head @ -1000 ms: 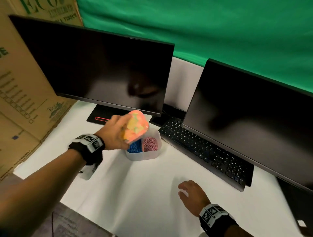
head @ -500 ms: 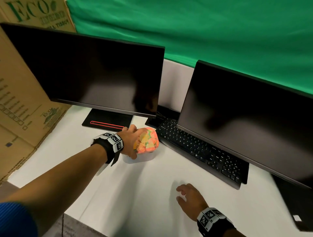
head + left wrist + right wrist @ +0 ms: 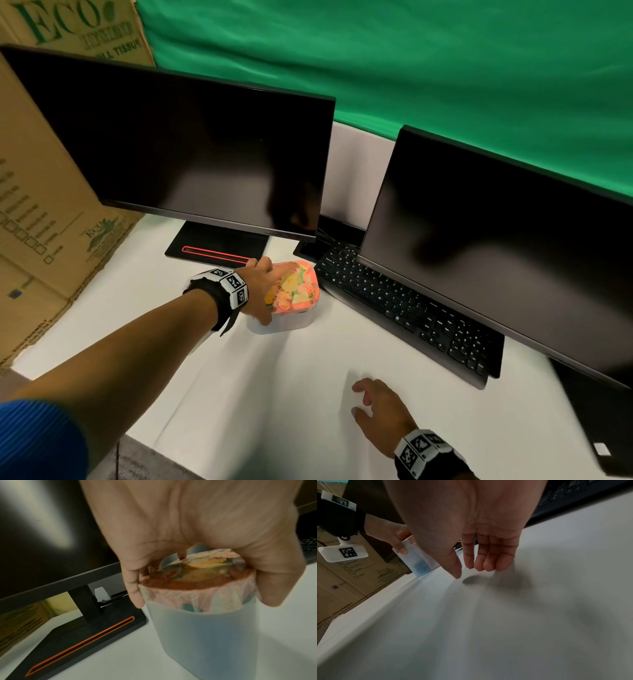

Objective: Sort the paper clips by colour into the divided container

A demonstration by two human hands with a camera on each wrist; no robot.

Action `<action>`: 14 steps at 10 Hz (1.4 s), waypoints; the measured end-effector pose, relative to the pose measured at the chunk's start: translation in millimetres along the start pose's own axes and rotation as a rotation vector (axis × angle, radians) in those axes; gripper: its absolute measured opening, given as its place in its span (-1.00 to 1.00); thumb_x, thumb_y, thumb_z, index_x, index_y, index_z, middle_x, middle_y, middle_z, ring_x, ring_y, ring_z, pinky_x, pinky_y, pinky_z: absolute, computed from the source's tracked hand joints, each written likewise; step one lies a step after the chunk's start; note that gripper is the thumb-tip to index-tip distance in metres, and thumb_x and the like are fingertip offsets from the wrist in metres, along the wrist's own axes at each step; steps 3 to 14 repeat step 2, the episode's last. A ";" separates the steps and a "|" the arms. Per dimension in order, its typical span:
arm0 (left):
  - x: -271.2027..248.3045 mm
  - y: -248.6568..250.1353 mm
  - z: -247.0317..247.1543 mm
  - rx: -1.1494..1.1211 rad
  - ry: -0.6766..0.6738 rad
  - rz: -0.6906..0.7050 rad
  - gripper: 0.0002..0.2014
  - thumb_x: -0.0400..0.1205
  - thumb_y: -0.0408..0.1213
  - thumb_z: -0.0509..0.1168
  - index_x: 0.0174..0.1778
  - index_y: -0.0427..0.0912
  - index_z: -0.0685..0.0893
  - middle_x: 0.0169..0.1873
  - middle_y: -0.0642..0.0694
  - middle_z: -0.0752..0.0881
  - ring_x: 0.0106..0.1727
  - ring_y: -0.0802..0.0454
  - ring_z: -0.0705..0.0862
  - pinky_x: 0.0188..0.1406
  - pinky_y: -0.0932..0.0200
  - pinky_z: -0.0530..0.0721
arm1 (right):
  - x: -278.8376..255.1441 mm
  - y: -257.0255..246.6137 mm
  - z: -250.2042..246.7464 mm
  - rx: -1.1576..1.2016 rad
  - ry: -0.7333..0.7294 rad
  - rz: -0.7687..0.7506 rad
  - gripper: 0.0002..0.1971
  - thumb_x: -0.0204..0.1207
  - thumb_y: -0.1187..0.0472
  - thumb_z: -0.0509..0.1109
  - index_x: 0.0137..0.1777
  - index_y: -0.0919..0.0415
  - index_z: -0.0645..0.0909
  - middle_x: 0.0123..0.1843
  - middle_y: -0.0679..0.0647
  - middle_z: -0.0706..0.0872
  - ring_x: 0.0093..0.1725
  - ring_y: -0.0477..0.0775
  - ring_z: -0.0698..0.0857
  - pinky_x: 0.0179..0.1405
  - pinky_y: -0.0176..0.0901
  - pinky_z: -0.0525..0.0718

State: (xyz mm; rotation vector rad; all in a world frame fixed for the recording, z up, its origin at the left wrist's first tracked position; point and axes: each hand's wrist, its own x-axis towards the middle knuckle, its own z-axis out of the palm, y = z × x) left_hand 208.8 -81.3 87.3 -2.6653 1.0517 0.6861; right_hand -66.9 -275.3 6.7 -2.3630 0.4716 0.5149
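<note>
Both hands differ: left (image 3: 265,291) grips lid (image 3: 294,287), right (image 3: 380,409) relaxed.

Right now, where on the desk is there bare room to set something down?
Bare white desk lies between the translucent lidded container, black keyboard and right hand. More lies left of the left hand, toward the cardboard box. Crowded under both monitors.

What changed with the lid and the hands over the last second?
The left hand brought the floral lid down from above the open container onto its rim, hiding the clips, and still grips it. The right hand stayed open over the white table.
</note>
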 end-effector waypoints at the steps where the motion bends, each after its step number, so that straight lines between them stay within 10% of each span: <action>1: -2.9 0.5 -7.7 -0.009 0.027 -0.010 0.29 0.10 0.28 0.54 0.61 0.22 -0.19 0.41 -0.13 0.31 0.41 -0.21 0.32 0.32 -0.21 0.56 | 0.6 -0.9 -3.1 0.002 -0.027 0.031 -0.66 0.55 0.01 0.32 0.32 -0.14 0.44 -0.01 -0.23 0.44 -0.06 -0.24 0.50 0.03 -0.45 0.44; 2: -12.8 9.3 6.9 -0.060 0.237 -0.010 0.33 0.07 0.44 0.44 0.63 0.20 -0.23 0.64 -0.22 -0.02 0.65 -0.29 -0.02 0.59 -0.33 0.10 | -1.4 0.6 -8.3 0.014 -0.005 0.022 -0.69 0.53 -0.04 0.31 0.26 -0.25 0.41 0.09 -0.23 0.45 0.11 -0.23 0.50 0.21 -0.41 0.46; 14: -12.8 9.3 6.9 -0.060 0.237 -0.010 0.33 0.07 0.44 0.44 0.63 0.20 -0.23 0.64 -0.22 -0.02 0.65 -0.29 -0.02 0.59 -0.33 0.10 | -1.4 0.6 -8.3 0.014 -0.005 0.022 -0.69 0.53 -0.04 0.31 0.26 -0.25 0.41 0.09 -0.23 0.45 0.11 -0.23 0.50 0.21 -0.41 0.46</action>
